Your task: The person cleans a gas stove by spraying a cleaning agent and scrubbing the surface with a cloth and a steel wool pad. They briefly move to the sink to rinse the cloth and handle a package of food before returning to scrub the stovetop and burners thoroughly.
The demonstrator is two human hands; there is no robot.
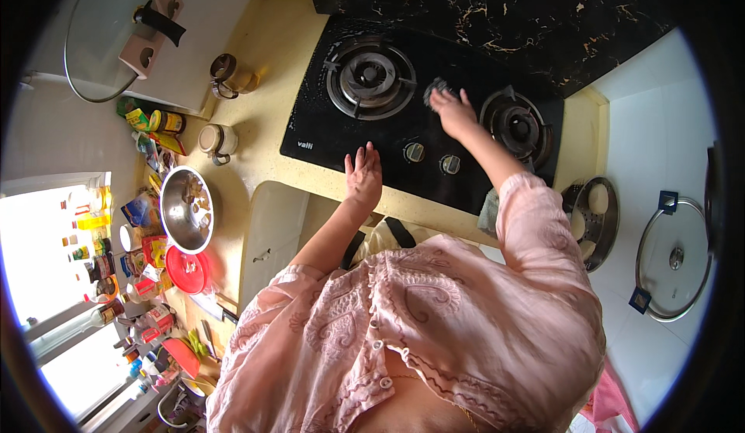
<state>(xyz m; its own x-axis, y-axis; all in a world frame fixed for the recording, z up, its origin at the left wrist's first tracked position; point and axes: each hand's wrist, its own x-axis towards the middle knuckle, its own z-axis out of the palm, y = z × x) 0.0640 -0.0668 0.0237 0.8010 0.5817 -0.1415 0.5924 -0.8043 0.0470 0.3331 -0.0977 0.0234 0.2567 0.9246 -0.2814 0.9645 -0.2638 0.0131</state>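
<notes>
A black glass gas stove [396, 142] with two burners lies in front of me. My right hand [455, 113] is between the left burner [369, 77] and the right burner [517, 126], pressing a crumpled grey wad [439, 90] on the glass. Whether the wad is cloth or a scouring pad I cannot make out. My left hand [363, 177] rests flat near the stove's front edge, fingers stretched out, holding nothing. Two control knobs, a left one [414, 152] and a right one [449, 164], sit between my arms. Wet-looking specks show on the glass around the left burner.
Left on the yellow counter [260, 122] stand a glass jug [240, 81], a lidded jar [218, 140] and a steel bowl [186, 209] with food pieces. A red lid [187, 269], bottles and packets crowd the window side. At right hang a steamer pan [602, 239] and a glass lid [672, 266].
</notes>
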